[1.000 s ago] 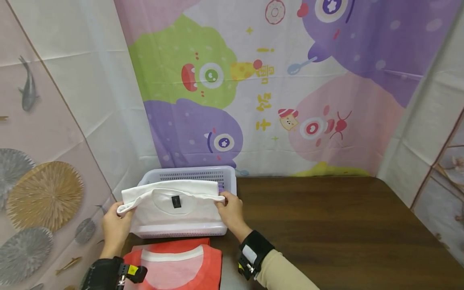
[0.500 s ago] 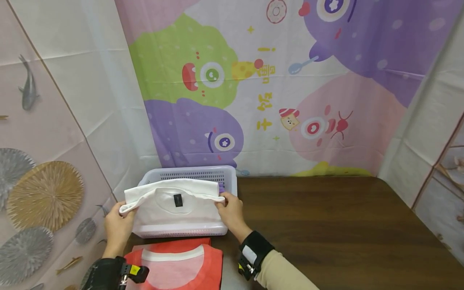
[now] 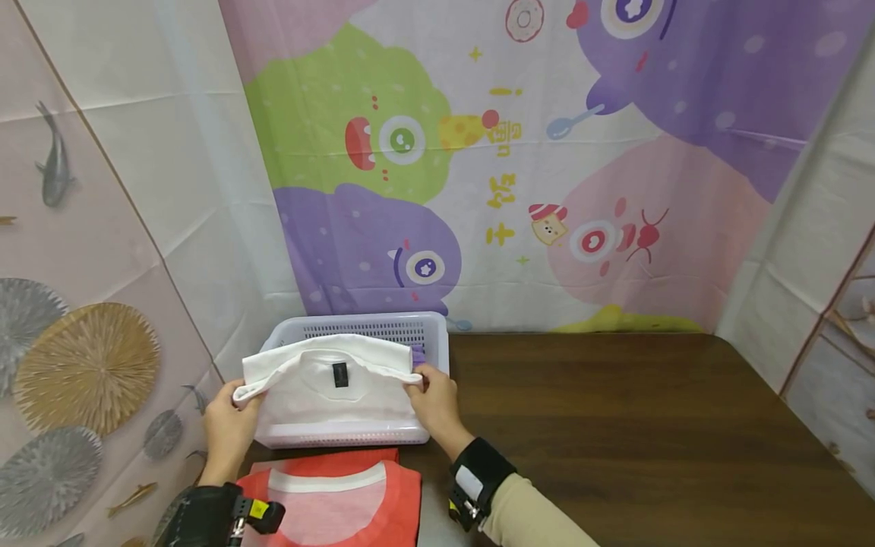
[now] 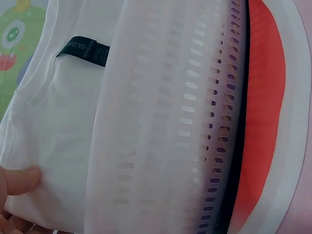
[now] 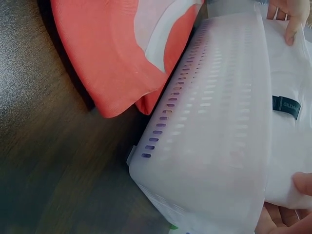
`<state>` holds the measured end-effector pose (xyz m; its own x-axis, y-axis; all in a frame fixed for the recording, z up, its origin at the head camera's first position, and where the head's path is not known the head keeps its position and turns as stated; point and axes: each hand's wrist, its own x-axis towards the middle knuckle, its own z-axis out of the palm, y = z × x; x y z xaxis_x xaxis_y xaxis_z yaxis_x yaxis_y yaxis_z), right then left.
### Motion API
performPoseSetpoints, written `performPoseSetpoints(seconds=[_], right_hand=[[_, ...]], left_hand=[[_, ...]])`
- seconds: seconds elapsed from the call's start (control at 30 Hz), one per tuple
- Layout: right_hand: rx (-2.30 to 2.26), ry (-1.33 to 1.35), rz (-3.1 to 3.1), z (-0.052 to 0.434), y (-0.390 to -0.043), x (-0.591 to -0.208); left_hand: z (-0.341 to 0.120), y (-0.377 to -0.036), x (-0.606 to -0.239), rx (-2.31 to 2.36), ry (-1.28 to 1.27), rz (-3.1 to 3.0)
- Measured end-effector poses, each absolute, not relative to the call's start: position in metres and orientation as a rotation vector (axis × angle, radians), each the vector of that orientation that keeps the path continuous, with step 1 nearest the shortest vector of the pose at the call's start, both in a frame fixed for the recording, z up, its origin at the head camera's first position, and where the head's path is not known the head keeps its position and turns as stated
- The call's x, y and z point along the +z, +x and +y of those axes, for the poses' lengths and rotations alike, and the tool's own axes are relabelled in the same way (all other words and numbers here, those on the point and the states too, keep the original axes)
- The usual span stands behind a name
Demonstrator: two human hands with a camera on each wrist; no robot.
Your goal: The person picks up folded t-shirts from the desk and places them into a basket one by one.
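Note:
A folded white T-shirt (image 3: 294,403) with a black neck label (image 3: 340,374) lies within the white perforated plastic basket (image 3: 342,438), its collar edge lifted. My left hand (image 3: 228,427) pinches the shirt's left corner, the thumb (image 4: 22,180) on top in the left wrist view. At the opposite corner my right hand (image 3: 436,401) pinches the cloth, thumb above and fingers underneath. Both hands sit close to the basket's side walls. The shirt covers most of the basket's contents, though a bit of purple cloth (image 3: 418,355) shows beside its right end.
A red and pink shirt (image 3: 328,509) with a white neckband lies folded in front of the basket. To the right stretches the dark wooden tabletop (image 3: 615,433). A cartoon-printed curtain (image 3: 506,289) hangs behind the table, and a patterned cloth (image 3: 123,251) hangs at the left.
My left hand has shifted slightly right with its shirt corner, so the cloth between the hands bows up a little more. My right hand stays nearly in place, still gripping the shirt.

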<state>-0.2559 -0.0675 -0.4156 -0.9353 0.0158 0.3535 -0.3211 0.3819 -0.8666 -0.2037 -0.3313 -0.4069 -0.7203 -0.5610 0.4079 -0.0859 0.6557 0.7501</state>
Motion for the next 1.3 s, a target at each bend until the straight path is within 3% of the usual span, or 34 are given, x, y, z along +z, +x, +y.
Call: performPoseSetpoints(seconds=[1.3], right_hand=[[1.361,0.376,-2.482,-0.082,-0.254,-0.43]], left_hand=[[-0.317,-0.215,-0.425,-0.977,0.377,-2.305]])
